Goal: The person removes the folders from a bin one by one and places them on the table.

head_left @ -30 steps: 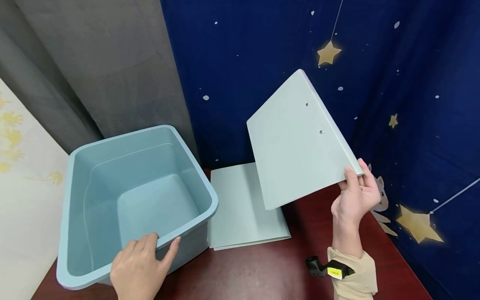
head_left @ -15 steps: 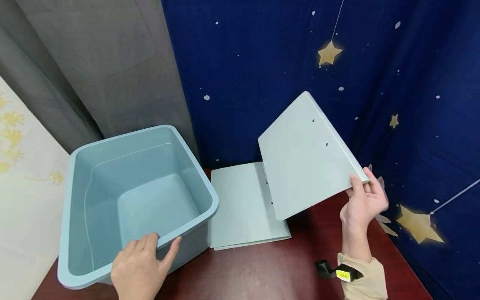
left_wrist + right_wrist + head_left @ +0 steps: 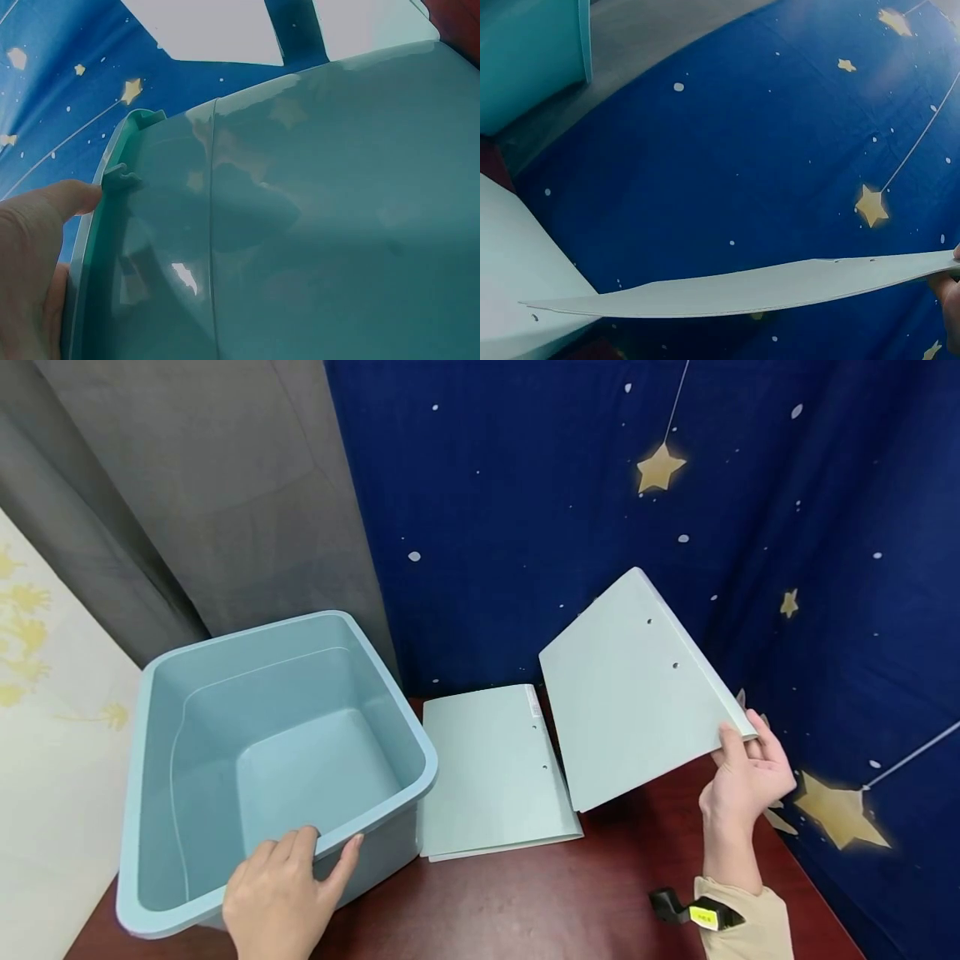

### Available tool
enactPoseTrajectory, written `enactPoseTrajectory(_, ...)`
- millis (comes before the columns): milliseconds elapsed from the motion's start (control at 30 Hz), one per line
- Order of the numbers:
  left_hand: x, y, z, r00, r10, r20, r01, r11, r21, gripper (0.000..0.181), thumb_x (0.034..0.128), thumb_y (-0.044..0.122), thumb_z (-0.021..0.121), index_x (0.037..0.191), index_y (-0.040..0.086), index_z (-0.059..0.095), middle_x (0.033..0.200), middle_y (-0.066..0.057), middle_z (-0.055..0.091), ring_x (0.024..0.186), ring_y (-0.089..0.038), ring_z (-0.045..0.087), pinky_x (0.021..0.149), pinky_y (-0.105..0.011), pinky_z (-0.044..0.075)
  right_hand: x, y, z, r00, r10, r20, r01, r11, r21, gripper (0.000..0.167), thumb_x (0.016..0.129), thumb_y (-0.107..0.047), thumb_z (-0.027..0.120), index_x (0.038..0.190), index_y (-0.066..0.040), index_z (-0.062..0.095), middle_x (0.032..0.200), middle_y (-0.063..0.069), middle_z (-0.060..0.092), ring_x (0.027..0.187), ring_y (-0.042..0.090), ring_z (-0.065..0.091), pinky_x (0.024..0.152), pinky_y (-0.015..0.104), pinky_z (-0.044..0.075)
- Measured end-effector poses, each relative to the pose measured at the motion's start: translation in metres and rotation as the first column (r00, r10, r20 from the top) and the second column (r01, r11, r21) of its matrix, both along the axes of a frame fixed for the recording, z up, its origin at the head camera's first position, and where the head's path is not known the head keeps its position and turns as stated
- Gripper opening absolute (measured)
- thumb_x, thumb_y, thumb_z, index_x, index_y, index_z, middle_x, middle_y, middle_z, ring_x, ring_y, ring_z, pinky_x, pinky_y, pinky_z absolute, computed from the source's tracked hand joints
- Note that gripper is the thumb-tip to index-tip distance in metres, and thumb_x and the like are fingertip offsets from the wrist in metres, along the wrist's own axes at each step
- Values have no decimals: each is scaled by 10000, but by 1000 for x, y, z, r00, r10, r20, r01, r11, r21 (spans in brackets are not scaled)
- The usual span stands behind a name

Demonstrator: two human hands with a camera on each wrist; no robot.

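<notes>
My left hand grips the near rim of a light-blue plastic tub, fingers over the inside and thumb outside. In the left wrist view, the tub's outer wall fills most of the picture. My right hand pinches the near end of the spine of a pale green folder with two punched holes. That folder is tilted, its lower left corner close to a similar folder lying flat beside the tub. In the right wrist view, the held folder appears almost edge-on, with fingertips at its right end.
Everything stands on a dark red table. A blue curtain with stars hangs behind and to the right, a grey curtain at the back left. A black wrist camera sits on the right sleeve.
My right hand has moved right and down with the held folder, uncovering the holes and a small label on the lying folder. The left hand and tub have stayed in place.
</notes>
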State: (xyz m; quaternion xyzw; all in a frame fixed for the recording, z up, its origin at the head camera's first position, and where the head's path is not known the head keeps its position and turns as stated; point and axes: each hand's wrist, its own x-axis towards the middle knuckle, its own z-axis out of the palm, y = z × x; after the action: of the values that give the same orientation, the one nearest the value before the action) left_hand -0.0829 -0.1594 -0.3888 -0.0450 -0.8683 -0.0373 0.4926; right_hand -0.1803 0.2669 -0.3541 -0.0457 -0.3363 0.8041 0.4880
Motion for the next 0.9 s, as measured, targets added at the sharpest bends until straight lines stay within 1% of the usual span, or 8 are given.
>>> enactPoseTrajectory(100, 2, -1, 1, 999, 18, 39, -17, 999, -29, 607, 870, 579, 340, 563, 68, 452, 441, 39, 268, 389, -120, 209, 395, -224, 140, 0, 2, -1, 1000, -11, 11, 11, 1000, 0, 343, 689, 261, 564, 1013, 153, 602, 945, 208, 646, 818, 248, 659, 600, 290, 518)
enactPoseTrajectory(133, 2, -1, 1, 999, 19, 39, -18, 999, -29, 604, 870, 579, 342, 561, 69, 448, 442, 41, 261, 390, -119, 207, 396, -223, 137, 1, 3, -2, 1000, -13, 14, 13, 1000, -1, 343, 688, 259, 566, 1011, 152, 603, 949, 211, 643, 818, 247, 658, 597, 288, 519)
enactPoseTrajectory(167, 1, -1, 1, 999, 18, 37, -17, 999, -28, 607, 870, 581, 338, 558, 70, 444, 443, 42, 255, 389, -119, 204, 396, -223, 135, 1, 4, -2, 1000, -15, 17, 15, 1000, -1, 340, 687, 255, 571, 1009, 152, 604, 954, 213, 641, 818, 246, 657, 591, 284, 519)
enactPoseTrajectory(333, -1, 0, 1, 999, -13, -29, 14, 1000, 17, 613, 859, 586, 359, 548, 63, 426, 452, 58, 219, 395, -122, 182, 399, -229, 115, 2, 7, -5, 1000, -16, 27, 16, 1000, 8, 340, 687, 244, 582, 1013, 149, 605, 1003, 219, 629, 850, 243, 648, 586, 272, 519)
enactPoseTrajectory(400, -1, 0, 1, 999, -14, -33, 14, 1000, 16, 613, 860, 585, 360, 547, 62, 425, 453, 60, 216, 396, -121, 179, 399, -229, 114, 3, 8, -7, 1000, -14, 27, 14, 1000, 6, 341, 692, 249, 574, 1016, 147, 604, 1020, 209, 630, 851, 239, 651, 584, 267, 518)
enactPoseTrajectory(600, 1, -1, 1, 1000, 9, 10, -9, 1000, -19, 614, 871, 585, 338, 548, 71, 430, 445, 51, 238, 392, -114, 190, 396, -222, 126, 4, 12, -15, 1000, -8, 30, 7, 1000, 1, 339, 703, 263, 541, 1015, 146, 604, 897, 185, 674, 784, 231, 670, 587, 276, 517)
enactPoseTrajectory(833, 0, 2, 1, 999, -20, -44, 21, 999, 27, 616, 863, 584, 357, 536, 65, 416, 459, 78, 191, 398, -110, 167, 399, -227, 112, 2, 16, -22, 999, -5, 51, 5, 1000, 4, 335, 699, 251, 555, 1011, 140, 607, 869, 174, 679, 777, 222, 670, 593, 272, 516)
enactPoseTrajectory(900, 0, 2, 1, 999, -18, -45, 19, 999, 26, 617, 862, 585, 358, 538, 63, 421, 457, 73, 199, 399, -110, 169, 398, -227, 113, 1, 17, -25, 998, -6, 64, 5, 1000, 15, 336, 701, 248, 559, 1014, 135, 610, 868, 168, 680, 775, 215, 670, 590, 263, 516)
